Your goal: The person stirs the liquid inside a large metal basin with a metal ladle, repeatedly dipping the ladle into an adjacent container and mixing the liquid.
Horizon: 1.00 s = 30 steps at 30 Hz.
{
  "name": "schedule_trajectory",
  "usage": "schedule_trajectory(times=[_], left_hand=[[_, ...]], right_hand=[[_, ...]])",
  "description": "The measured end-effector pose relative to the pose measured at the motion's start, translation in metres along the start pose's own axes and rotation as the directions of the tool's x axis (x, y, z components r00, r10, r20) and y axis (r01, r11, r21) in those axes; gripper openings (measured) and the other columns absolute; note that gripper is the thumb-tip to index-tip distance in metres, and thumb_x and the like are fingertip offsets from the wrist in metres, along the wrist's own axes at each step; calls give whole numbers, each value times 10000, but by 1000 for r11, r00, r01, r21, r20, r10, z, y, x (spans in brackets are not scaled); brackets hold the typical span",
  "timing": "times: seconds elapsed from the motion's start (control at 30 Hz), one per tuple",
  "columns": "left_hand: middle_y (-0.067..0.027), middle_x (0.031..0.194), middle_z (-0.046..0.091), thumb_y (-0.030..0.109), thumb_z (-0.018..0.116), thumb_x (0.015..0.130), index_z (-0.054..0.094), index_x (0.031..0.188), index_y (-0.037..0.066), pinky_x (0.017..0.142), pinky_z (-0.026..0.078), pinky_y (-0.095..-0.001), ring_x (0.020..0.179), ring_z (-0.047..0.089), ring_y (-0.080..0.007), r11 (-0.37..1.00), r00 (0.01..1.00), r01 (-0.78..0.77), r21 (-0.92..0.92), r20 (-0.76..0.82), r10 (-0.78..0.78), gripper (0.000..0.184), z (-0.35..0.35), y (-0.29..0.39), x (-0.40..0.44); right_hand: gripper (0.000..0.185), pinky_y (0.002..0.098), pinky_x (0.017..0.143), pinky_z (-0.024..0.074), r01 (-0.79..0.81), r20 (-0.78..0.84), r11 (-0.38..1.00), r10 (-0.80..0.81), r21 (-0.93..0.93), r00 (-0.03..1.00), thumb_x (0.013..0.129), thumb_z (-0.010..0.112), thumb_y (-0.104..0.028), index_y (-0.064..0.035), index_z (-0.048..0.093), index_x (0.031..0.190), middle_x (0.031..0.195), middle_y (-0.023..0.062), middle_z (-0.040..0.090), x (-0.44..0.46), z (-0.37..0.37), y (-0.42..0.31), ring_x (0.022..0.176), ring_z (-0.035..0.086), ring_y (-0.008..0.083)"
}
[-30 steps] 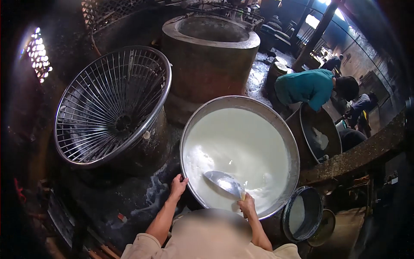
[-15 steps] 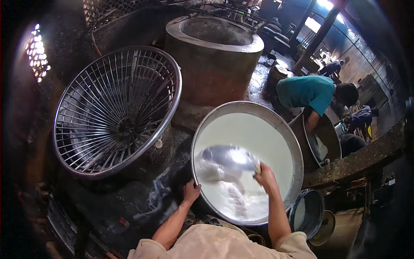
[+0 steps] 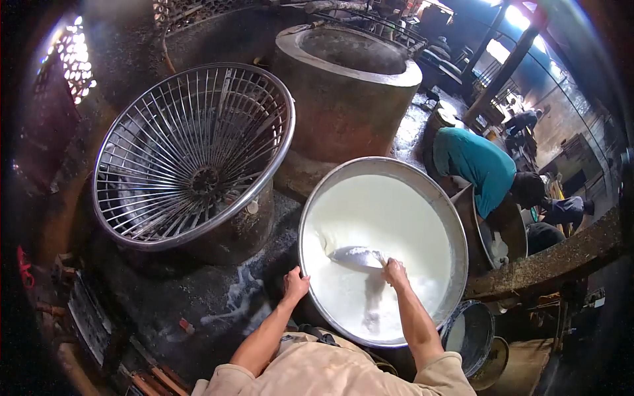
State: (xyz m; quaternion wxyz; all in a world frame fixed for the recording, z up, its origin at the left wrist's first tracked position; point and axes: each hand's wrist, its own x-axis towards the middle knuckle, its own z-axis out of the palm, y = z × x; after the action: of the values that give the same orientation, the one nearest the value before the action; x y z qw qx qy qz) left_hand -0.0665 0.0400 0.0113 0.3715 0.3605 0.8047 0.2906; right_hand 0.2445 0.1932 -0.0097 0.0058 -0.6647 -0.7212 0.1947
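A wide metal vat (image 3: pixel 459 245) full of white, milky liquid (image 3: pixel 389 210) stands right in front of me. My right hand (image 3: pixel 395 273) is closed round the handle of a large metal scoop (image 3: pixel 357 256). The scoop's bowl is tilted and partly sunk in the liquid, left of that hand, with white liquid at its edge. At the vat's left side, my left hand (image 3: pixel 296 284) grips the rim, fingers mostly hidden from me.
A big slatted metal basket (image 3: pixel 285 142) leans at left. Behind the vat rises a round, thick-walled well-like tub (image 3: pixel 343 109). A co-worker in a teal shirt (image 3: pixel 477 165) bends over another vat at right. A dark bucket (image 3: pixel 487 330) stands close at lower right.
The scoop has come down from above the surface into the liquid, and my right hand has moved slightly left and lower. My left hand stays on the rim. The co-worker leans lower.
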Motion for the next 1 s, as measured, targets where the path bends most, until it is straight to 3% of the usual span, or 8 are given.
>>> schedule_trajectory(times=[0.2,0.37,0.57,0.7,0.8,0.87,0.93,1.0], left_hand=[[-205,947,655,202,683,742,630,956,67,814,474,-469,942,602,-409,995,995,-103,-19,-19,102,259,7,-13,9],[-236,908,650,165,626,714,619,930,25,810,476,-459,906,607,-420,994,995,-85,-63,-61,81,257,22,-25,16],[-271,951,629,138,596,760,595,981,-7,832,460,-453,950,587,-434,998,982,-62,-32,-183,56,264,37,-29,14],[-286,1048,600,122,561,824,541,1078,-39,871,442,-441,1022,559,-436,1000,983,-17,-12,-183,14,301,39,-21,7],[-247,1046,619,91,529,800,570,1077,-18,849,452,-426,1001,579,-406,999,970,-9,-34,-242,1,300,40,-11,0],[-235,1042,625,93,530,804,573,1077,-11,849,454,-426,993,591,-386,999,962,-16,32,-272,24,295,41,-15,1],[-230,1033,630,96,531,809,574,1080,-7,845,456,-425,981,599,-374,1000,969,-3,18,-249,8,293,40,-11,-1],[-228,1025,632,98,534,813,574,1073,-12,838,458,-423,971,602,-369,1000,958,-27,4,-286,27,285,45,-24,7]], right_hand=[[207,404,553,566,6,43,997,-3,-75,999,744,602,-138,23,598,875,812,207,658,-65,6,53,684,662,333],[238,465,776,504,-143,94,990,144,-18,985,745,563,-165,21,598,889,909,244,641,-119,1,98,843,621,410],[226,494,830,454,-135,100,990,139,-48,985,710,562,-128,2,590,892,930,261,627,-183,-70,137,933,589,419],[262,490,818,457,-129,59,992,130,-11,990,675,583,-116,-6,598,913,907,267,626,-204,-115,180,917,586,436],[322,453,680,510,43,-33,999,-43,3,999,642,597,-81,-13,618,956,799,236,644,-211,-170,182,761,642,385],[482,406,565,519,-212,128,951,186,225,974,613,618,-73,-55,603,1094,789,201,657,-210,-219,164,665,656,320],[524,352,436,483,-138,-3,963,143,231,990,601,593,-38,-72,601,1124,687,179,642,-195,-222,188,517,631,265],[511,403,554,521,-237,-3,923,250,304,968,608,606,-54,-52,591,1118,778,206,653,-171,-208,205,651,654,323]])
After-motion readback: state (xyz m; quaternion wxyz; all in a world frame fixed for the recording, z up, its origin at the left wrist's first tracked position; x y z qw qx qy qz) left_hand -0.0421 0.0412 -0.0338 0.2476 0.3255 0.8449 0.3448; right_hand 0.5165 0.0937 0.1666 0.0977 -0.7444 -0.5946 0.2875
